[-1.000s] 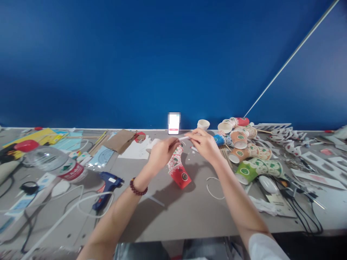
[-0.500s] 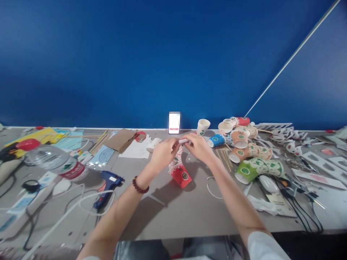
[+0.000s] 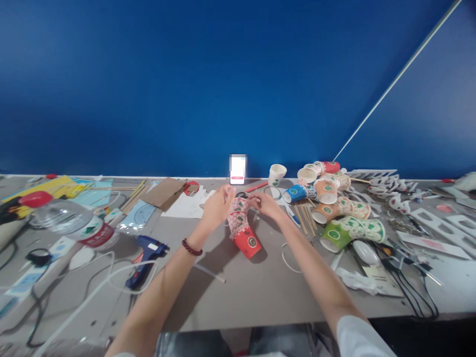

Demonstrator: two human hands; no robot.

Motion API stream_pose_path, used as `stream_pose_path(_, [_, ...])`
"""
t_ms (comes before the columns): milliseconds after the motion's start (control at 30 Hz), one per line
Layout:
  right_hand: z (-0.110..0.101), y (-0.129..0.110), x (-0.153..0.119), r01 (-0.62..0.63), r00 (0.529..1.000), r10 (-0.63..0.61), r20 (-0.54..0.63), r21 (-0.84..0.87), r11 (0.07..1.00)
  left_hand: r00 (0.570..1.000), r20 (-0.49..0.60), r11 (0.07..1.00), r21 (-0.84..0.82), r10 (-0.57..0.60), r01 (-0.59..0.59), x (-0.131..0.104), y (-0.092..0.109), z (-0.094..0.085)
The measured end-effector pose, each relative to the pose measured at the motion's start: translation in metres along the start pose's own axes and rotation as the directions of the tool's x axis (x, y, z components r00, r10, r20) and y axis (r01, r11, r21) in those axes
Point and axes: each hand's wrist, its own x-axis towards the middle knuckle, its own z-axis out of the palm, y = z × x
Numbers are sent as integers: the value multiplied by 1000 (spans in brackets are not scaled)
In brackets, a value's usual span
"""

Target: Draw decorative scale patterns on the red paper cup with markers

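Red paper-cup piece (image 3: pixel 241 227), lying bent on the tabletop (image 3: pixel 256 297) right in front of the person, solid red end nearest, white-and-red patterned end away, btwn the two hands. Looks v. light, prob. just thin paper cups joined in a row, so it'd skid or roll w/ a small nudge. Walls shd be stiffish lengthwise but soft to a squeeze; pinch too hard mid-wall & it'd prob. dent, and the joints btwn cups look like the weak spots, esp. if twisted. Surface may be a bit slick. Best hold, I'd say: light grip round the wide red cup nr its rim, other hand steadying the patterned end, no levering across the bend. L hand (image 3: pixel 218 204) is just beside the patterned end, fingers bunched; can't tell if they're clamped on anything. R hand (image 3: pixel 267 204) is at the other side of that end, fingertips drawn close tog., but whether they grip sth small or touch the paper, can't tell.
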Motion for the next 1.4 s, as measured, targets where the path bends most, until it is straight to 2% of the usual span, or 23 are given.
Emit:
stream_pose_path(100, [4,0,0,-16,999,18,48,-50,999,998,58,1000,19,-21,20,1,-4,2])
stream_pose_path(167, [6,1,0,-14,999,15,53,-22,1000,997,80,1000,6,-18,18,0,-4,2])
stream_pose_path(233, [7,1,0,-39,998,35,58,79,996,996,93,1000,-13,-15,16,0,-5,2])
stream_pose_path(333, [4,2,0,-158,986,136,98,276,948,995,102,997,-77,-17,25,2,-10,4])
stream_pose_path(467, [-6,3,2,-260,965,242,97,410,874,993,103,947,-308,-57,87,11,-23,14])
stream_pose_path(533, [-12,4,4,-277,959,273,80,474,836,979,132,870,-449,-158,201,15,-27,19])
stream_pose_path(600, [-19,5,5,-266,960,267,80,552,790,943,222,736,-589,-249,333,17,-27,22])
stream_pose_path(633, [-22,6,6,-255,962,262,77,589,767,924,283,660,-647,-257,381,17,-25,22])
stream_pose_path(667, [-24,6,6,-238,965,253,68,629,740,909,341,582,-699,-240,415,16,-22,22])
stream_pose_path(767, [-27,7,8,-184,975,220,43,711,679,865,501,358,-807,-3,469,9,-11,20])
stream_pose_path(833, [-26,6,9,-167,977,211,29,721,673,857,504,243,-849,104,469,4,-4,19])
stream_pose_path(867, [-25,6,9,-165,977,214,22,716,678,860,497,216,-858,119,466,2,-2,19])
stream_pose_path(900, [-24,5,9,-166,975,221,15,708,686,845,522,196,-846,118,495,0,0,20])
stream_pose_path(1033, [-23,0,6,-157,967,251,-46,667,728,833,550,147,-829,51,539,-5,2,21])
stream_pose_path(1133, [-28,-8,1,-66,935,276,-223,657,751,854,520,117,-849,13,515,-8,2,21])
stream_pose_path(1233, [-32,-19,-8,51,882,306,-357,719,693,836,544,83,-832,-76,549,-13,2,24])
stream_pose_path(1300, [-29,-27,-16,95,891,279,-359,748,657,815,571,46,-816,-95,577,-17,0,27])
stream_pose_path(1400, [-13,-34,-31,100,945,189,-266,788,608,817,565,-49,-825,-112,563,-24,-5,33])
